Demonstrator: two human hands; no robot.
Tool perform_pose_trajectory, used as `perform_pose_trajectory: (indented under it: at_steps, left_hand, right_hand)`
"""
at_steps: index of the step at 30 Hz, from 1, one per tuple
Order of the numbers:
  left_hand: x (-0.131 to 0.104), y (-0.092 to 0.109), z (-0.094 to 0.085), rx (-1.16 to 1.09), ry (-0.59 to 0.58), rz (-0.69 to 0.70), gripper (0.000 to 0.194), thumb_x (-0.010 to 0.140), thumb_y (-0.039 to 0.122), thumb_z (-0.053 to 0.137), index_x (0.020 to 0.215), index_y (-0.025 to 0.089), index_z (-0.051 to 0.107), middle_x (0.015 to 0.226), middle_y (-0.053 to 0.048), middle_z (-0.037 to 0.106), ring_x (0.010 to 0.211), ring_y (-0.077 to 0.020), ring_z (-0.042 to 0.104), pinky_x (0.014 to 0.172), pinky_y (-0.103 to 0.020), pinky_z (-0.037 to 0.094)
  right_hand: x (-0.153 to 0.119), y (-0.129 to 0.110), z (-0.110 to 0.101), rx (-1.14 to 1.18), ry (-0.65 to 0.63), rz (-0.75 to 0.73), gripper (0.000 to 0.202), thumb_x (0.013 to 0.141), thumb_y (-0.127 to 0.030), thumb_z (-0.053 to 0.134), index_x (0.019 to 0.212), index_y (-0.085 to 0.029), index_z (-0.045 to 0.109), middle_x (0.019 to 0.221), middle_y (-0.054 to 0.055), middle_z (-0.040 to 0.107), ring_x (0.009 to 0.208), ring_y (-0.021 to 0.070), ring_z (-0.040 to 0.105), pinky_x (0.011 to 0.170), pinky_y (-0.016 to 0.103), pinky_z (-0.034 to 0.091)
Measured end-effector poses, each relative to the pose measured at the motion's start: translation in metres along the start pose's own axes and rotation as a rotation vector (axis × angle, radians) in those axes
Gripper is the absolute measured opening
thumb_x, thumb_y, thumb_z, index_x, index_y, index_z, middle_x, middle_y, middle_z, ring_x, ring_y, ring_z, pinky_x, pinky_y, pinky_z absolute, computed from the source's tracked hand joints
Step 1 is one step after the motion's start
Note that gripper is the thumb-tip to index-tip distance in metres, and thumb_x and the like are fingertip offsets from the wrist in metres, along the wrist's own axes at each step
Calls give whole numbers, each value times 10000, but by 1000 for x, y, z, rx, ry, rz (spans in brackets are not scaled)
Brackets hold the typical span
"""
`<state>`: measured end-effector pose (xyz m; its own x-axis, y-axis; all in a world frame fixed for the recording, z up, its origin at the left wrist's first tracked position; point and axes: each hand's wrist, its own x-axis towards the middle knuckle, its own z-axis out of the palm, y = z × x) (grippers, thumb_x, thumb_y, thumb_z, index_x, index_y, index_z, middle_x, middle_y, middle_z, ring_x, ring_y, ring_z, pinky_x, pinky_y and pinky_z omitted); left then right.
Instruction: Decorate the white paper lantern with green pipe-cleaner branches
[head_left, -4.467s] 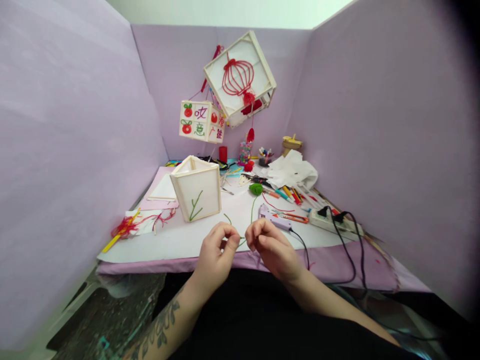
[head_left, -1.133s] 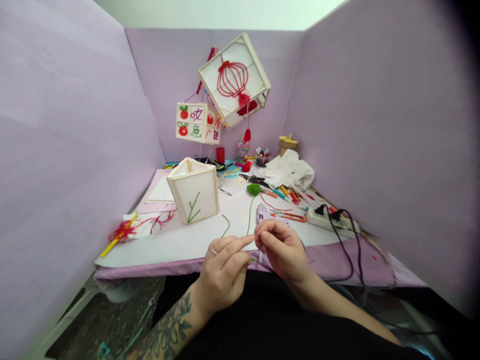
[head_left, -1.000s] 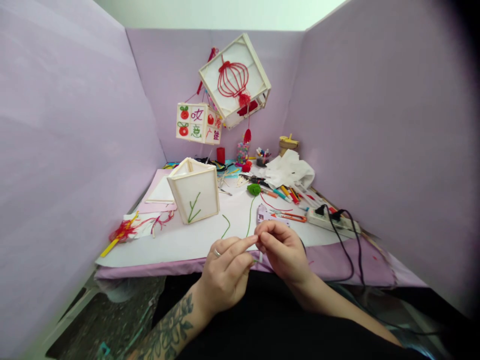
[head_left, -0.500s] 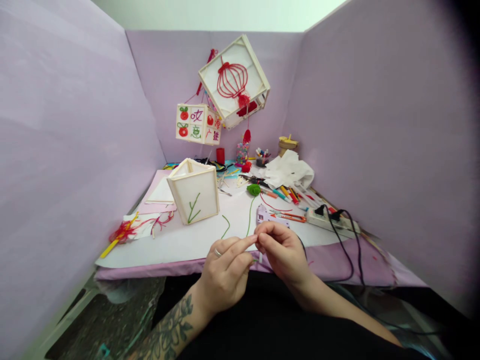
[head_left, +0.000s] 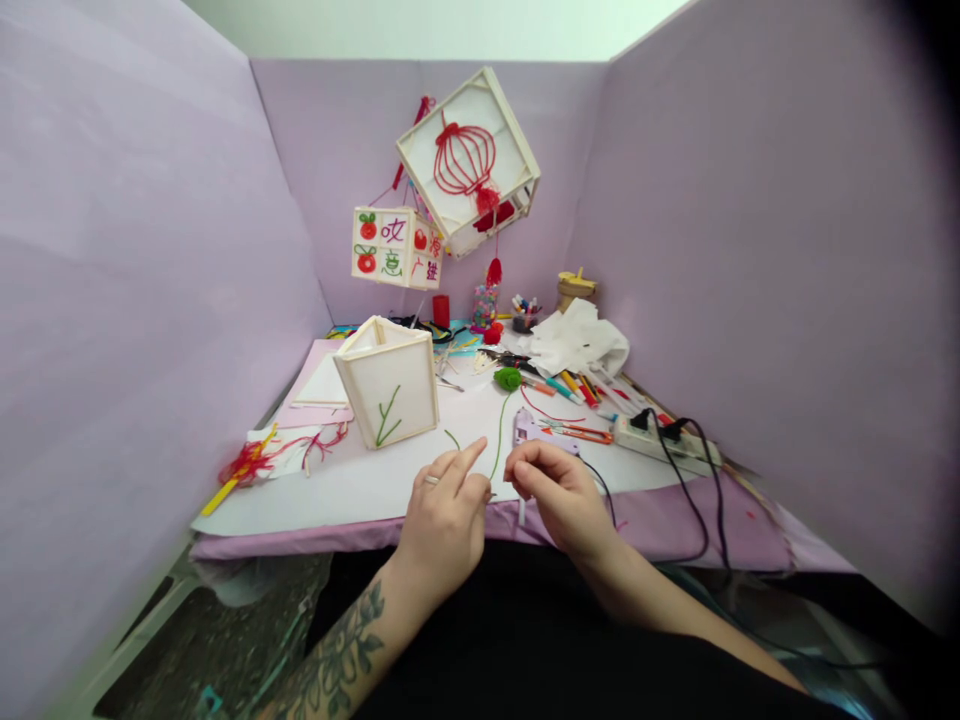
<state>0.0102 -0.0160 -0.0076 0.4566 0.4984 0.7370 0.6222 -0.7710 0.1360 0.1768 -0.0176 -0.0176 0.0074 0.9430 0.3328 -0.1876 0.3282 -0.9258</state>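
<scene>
My left hand (head_left: 448, 510) is above the table's front edge, index finger stretched out, thumb and other fingers curled together. A green yarn strand (head_left: 501, 430) runs from a green yarn ball (head_left: 508, 379) down to those curled fingers, which appear to hold its end. To the right, my right hand (head_left: 559, 495) has thumb and fingertips pinched together; whatever is between them is too small to see. The hands are apart. Beyond the left hand stands a white, wood-framed lantern (head_left: 397, 385) with green yarn branches on its front. A short green yarn piece (head_left: 451, 438) lies beside it.
Behind my right hand lie a lilac glue gun (head_left: 525, 428) and orange-handled scissors (head_left: 585, 433). A power strip (head_left: 664, 445) with black cords is at the right. Markers (head_left: 577, 388) and crumpled white paper (head_left: 581, 340) lie farther back. Decorated lanterns (head_left: 469, 160) hang above.
My hands, whose fingertips met before, have moved apart. The left hand has shifted slightly left with its index finger raised, and more of the glue gun and its cord shows.
</scene>
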Motion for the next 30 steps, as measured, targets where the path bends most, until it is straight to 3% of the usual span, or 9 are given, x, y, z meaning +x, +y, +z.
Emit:
perform_pose_trajectory:
  at_steps: [3, 6, 8, 11, 16, 23, 27, 30]
  left_hand:
    - [0, 0, -2, -123, 36, -35, 111, 868, 86, 506, 857, 174, 572, 1225, -131, 636, 1072, -253, 573, 900, -427, 453]
    - [1, -1, -5, -334, 43, -175, 105, 894, 126, 492, 840, 182, 562, 1114, -109, 663, 1051, -222, 585, 891, -388, 459]
    - [2, -2, -7, -451, 15, -320, 123, 915, 172, 482, 819, 187, 558, 1077, -95, 662, 1026, -207, 595, 822, -337, 473]
    - [3, -4, -7, -537, -27, -485, 167, 931, 229, 475, 790, 190, 555, 1073, -81, 655, 976, -189, 605, 717, -280, 459]
    - [-1, -6, -1, -479, 12, -426, 117, 925, 217, 485, 841, 198, 565, 1077, -71, 633, 1039, -195, 572, 814, -311, 441]
    - [-2, -4, 1, -410, 50, -316, 89, 916, 157, 482, 873, 198, 547, 1061, -72, 624, 1054, -191, 561, 940, -365, 409]
    - [-3, -6, 2, -417, 95, -376, 64, 918, 187, 479, 885, 200, 531, 1062, -71, 610, 994, -183, 564, 844, -319, 442]
    - [-5, -12, 7, -419, 169, -530, 60, 901, 250, 518, 929, 201, 497, 874, -31, 582, 761, -151, 554, 692, -274, 452]
  right_hand:
    - [1, 4, 0, 73, -15, -23, 192, 874, -318, 614, 733, -188, 607, 689, -10, 547, 587, 111, 423, 544, 241, 336]
    - [3, 2, 1, 77, 10, -81, 242, 829, -280, 663, 646, -189, 533, 692, -14, 522, 621, 118, 448, 577, 247, 367]
    - [3, -1, 1, 5, 8, -90, 82, 795, -236, 685, 801, -210, 607, 823, 11, 580, 708, 139, 510, 613, 257, 410]
    - [0, -6, 2, -206, -70, -139, 321, 819, -215, 646, 1134, -262, 603, 1003, 49, 609, 806, 165, 555, 636, 276, 443]
    - [-4, -11, 7, -501, -124, -300, 89, 865, -211, 592, 922, -210, 661, 864, 47, 610, 787, 170, 556, 632, 283, 425]
    - [-2, -13, 14, -551, -91, -277, 115, 863, -172, 553, 750, -188, 567, 718, 7, 544, 679, 142, 491, 600, 269, 376]
    - [0, -12, 12, -506, -53, -207, 148, 862, -186, 534, 715, -189, 527, 702, -3, 511, 642, 132, 464, 574, 259, 358]
    - [1, -9, 10, -438, -4, -134, 161, 862, -225, 528, 705, -192, 516, 691, -7, 497, 631, 132, 460, 573, 258, 360]
